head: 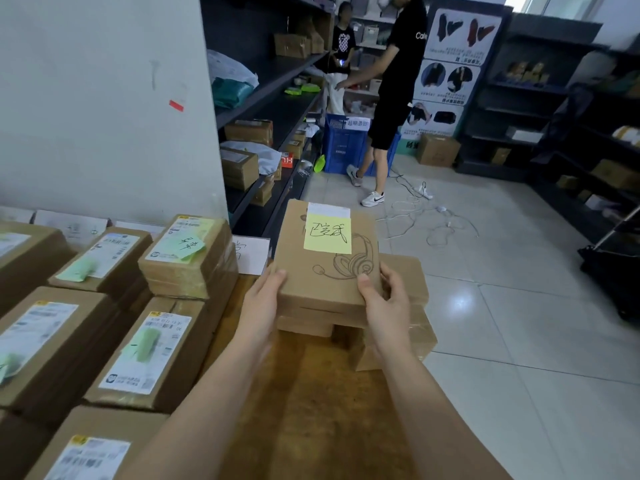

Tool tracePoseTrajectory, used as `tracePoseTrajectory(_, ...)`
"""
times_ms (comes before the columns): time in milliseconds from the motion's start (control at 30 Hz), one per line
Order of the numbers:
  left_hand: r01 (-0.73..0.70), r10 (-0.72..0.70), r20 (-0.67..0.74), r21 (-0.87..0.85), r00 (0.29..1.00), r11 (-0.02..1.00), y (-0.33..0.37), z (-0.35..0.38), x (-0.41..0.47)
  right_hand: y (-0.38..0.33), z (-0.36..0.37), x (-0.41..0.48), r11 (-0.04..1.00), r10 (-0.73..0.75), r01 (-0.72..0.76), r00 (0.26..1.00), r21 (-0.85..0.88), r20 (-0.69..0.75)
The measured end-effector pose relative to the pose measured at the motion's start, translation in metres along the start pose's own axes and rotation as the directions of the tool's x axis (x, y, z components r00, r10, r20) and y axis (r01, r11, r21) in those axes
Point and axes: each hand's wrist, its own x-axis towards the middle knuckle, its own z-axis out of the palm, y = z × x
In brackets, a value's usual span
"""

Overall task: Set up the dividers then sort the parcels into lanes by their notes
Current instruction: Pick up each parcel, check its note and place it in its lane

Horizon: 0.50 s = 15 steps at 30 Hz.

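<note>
The left grip (265, 299) and right grip (384, 299) both clasp the parcel (325, 275) bearing a yellow note (328, 233). Directly beneath: stacked parcels (414, 327) on the bench (311, 393). Left of grips: green-noted parcels (187, 265).

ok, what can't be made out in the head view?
Head view:
- Left hand: fingers hidden under the held parcel.
- Boxes beneath it: mostly covered by parcel and right hand.
- Divider card: writing partly hidden by green-note parcel.
- Shipping label print: blurred, too small.

I read "Cal" in white on a black T-shirt (405, 46), handwritten Chinese characters on the yellow note (327, 233) of the parcel (322, 285), shipping labels (145, 351) too blurred
</note>
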Motion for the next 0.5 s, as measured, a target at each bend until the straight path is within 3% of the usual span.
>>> tracePoseTrajectory(267, -0.168, 0.168, -0.078, 0.009, 0.983, 0.986, 0.016, -0.045, -0.054, -0.014, 0.017, -0.063, 0.989, -0.048, 0.032, 0.993, 0.145, 0.105)
tracePoseTrajectory(500, -0.261, 0.271, -0.182, 0.081, 0.945, 0.962, 0.011, -0.086, -0.114, -0.018, 0.02, -0.12, 0.986, -0.096, 0.061, 0.97, 0.158, 0.222)
